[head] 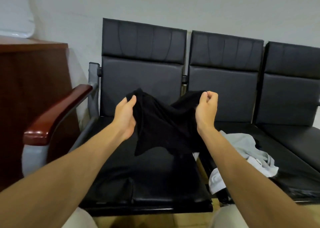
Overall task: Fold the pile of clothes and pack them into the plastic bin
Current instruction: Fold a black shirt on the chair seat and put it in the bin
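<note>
Black padded seats were ranged in a row against a pale wall [155, 2], and the leftmost seat [147, 181] was taken as the place of work. Above that seat a black garment [161, 124] was held up; whether its hanging lower end touched the cushion could not be told, black being set against black. The left hand [125, 114] was clamped on the garment's upper left edge, with the thumb laid over the cloth and the fingers hidden behind it. The right hand [207, 110] was curled round the upper right edge, which was pinched between thumb and fingers. The hands were set apart, and the cloth was slung slack between them. To the right of the leftmost seat, on the neighbouring cushion, grey and white clothes [249, 150] were heaped unfolded. At the seat's left side a wooden armrest [57, 113] was fixed, and beyond it a dark wooden cabinet [31, 89] was seen.
</note>
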`<state>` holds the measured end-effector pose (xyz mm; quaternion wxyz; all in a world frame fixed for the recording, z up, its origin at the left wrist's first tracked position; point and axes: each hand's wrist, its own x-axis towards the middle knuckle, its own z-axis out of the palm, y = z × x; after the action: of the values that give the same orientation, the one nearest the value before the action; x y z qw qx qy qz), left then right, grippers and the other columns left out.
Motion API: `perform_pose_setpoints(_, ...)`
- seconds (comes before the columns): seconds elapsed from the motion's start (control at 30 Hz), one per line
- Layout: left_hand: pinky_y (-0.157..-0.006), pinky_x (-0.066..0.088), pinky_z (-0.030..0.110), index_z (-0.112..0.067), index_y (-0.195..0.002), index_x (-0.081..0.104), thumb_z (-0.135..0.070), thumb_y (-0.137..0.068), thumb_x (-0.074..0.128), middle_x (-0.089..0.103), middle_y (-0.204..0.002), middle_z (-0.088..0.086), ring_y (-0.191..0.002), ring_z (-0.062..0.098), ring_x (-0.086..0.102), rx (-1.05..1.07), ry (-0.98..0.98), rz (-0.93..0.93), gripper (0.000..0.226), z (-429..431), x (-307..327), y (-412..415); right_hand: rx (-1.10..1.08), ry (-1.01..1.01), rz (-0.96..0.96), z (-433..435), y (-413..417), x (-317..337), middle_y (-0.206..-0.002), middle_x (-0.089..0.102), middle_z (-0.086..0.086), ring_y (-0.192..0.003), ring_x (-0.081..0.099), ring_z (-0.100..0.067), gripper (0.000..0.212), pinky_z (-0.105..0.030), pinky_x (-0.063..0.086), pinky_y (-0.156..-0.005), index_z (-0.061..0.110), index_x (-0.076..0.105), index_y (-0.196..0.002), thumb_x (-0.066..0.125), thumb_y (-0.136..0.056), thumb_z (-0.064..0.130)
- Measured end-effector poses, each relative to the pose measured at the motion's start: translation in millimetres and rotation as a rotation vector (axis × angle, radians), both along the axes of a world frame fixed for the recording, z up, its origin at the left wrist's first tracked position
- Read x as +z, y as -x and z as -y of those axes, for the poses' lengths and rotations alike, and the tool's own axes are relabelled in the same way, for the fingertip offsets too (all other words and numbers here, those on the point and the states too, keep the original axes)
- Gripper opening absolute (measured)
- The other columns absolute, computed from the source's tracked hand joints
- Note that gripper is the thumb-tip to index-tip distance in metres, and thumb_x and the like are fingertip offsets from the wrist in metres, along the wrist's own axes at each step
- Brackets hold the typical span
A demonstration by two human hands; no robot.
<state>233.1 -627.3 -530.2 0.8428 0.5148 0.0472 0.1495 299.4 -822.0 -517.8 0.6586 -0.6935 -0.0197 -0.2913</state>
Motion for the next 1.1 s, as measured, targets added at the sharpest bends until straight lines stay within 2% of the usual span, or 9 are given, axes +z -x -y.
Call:
perform_pose_setpoints(0.13,-0.089,0.052,0.040,-0.026,-0.118,0.061,-0.023,-0.102,0.044,0.069,-0.117,0.000,-0.107,0.021,0.065,0.113,0.124,0.019,0.023,-37.3,-1.8,7.6,0.077,-0.042,0.051,-23.7,-3.5,-9.7,-0.078,0.048,0.010,-0.072,0.048,-0.005,0.011,-0.024,0.048,-0.071,0.021,0.045,-0.095,0.038,-0.103,0.023)
perform_pose_setpoints(0.23,-0.083,0.055,0.041,-0.027,-0.124,0.060,-0.024,-0.103,0.043,0.069,-0.113,0.001,-0.103,0.022,0.066,0.154,0.046,-0.065,0.027,-55.6,-17.3,9.8,0.190,-0.035,0.002,-36.3,-12.5,-22.4,-0.084,0.053,0.004,-0.084,0.056,-0.014,0.015,-0.044,0.056,-0.084,0.026,0.047,-0.088,0.041,-0.101,0.023)
perform_pose_setpoints(0.33,-0.077,0.054,0.038,-0.021,-0.121,0.061,-0.022,-0.102,0.042,0.068,-0.109,0.004,-0.099,0.024,0.065,0.251,-0.081,-0.260,0.026,-68.1,-59.2,8.9,0.300,0.020,-0.127,-41.6,-15.5,-50.8,-0.096,0.060,-0.006,-0.093,0.063,-0.018,0.014,-0.039,0.059,-0.083,0.022,0.050,-0.088,0.045,-0.101,0.020)
perform_pose_setpoints(0.47,-0.103,0.044,0.049,-0.021,-0.147,0.036,-0.030,-0.099,0.045,0.045,-0.147,0.005,-0.127,0.028,0.049,0.315,-0.258,-0.405,0.049,-92.5,-105.6,-1.2,0.285,0.145,-0.180,-36.8,-20.9,-87.0,-0.100,0.066,-0.010,-0.095,0.067,-0.021,0.009,-0.032,0.059,-0.078,0.019,0.054,-0.091,0.050,-0.099,0.021)
perform_pose_setpoints(0.7,-0.113,0.033,0.041,-0.022,-0.147,0.037,-0.023,-0.102,0.040,0.045,-0.145,-0.002,-0.133,0.021,0.043,0.413,-0.536,-0.324,0.045,-82.9,-134.8,-8.4,0.367,0.217,-0.216,-21.7,-39.6,-135.6,-0.106,0.068,-0.003,-0.098,0.062,-0.008,0.015,-0.025,0.050,-0.092,0.020,0.062,-0.096,0.056,-0.094,0.007)
perform_pose_setpoints(0.8,-0.117,0.019,0.029,-0.023,-0.154,0.016,-0.018,-0.103,0.039,0.025,-0.156,-0.006,-0.144,0.016,0.024,0.280,-0.626,-0.419,0.056,-78.7,-162.1,-16.7,0.417,0.572,-0.292,-18.8,-50.7,-160.2,-0.113,0.064,-0.001,-0.107,0.059,-0.012,0.014,-0.025,0.045,-0.095,0.017,0.060,-0.108,0.059,-0.094,0.013)
perform_pose_setpoints(0.93,-0.114,0.032,0.040,-0.036,-0.153,0.001,-0.016,-0.099,0.043,0.029,-0.156,-0.004,-0.138,0.020,0.036,0.109,-0.665,-0.489,0.071,-80.7,-172.5,-32.6,0.555,1.058,-0.461,-24.0,-49.4,-171.4,-0.093,0.065,0.005,-0.092,0.061,-0.012,0.026,-0.025,0.047,-0.078,0.021,0.064,-0.090,0.059,-0.091,0.047)
perform_pose_setpoints(1.03,-0.114,0.029,0.036,-0.022,-0.154,-0.009,-0.016,-0.097,0.051,0.019,-0.158,0.004,-0.142,0.025,0.028,0.082,-0.737,-0.573,0.084,-71.9,-171.8,-37.1,0.829,1.227,-0.565,-28.2,-42.7,-179.0,-0.104,0.057,0.009,-0.097,0.056,-0.007,0.041,-0.025,0.047,-0.088,0.026,0.063,-0.100,0.066,-0.079,0.060)
perform_pose_setpoints(1.1,-0.114,0.021,0.039,-0.012,-0.153,0.000,-0.018,-0.092,0.058,0.012,-0.157,0.008,-0.143,0.028,0.017,0.204,-0.979,-0.625,0.084,-64.7,-165.8,-39.4,0.891,1.365,-0.535,-30.4,-42.5,-185.1,-0.111,0.048,0.009,-0.106,0.051,-0.010,0.050,-0.029,0.045,-0.096,0.028,0.056,-0.113,0.072,-0.075,0.057)
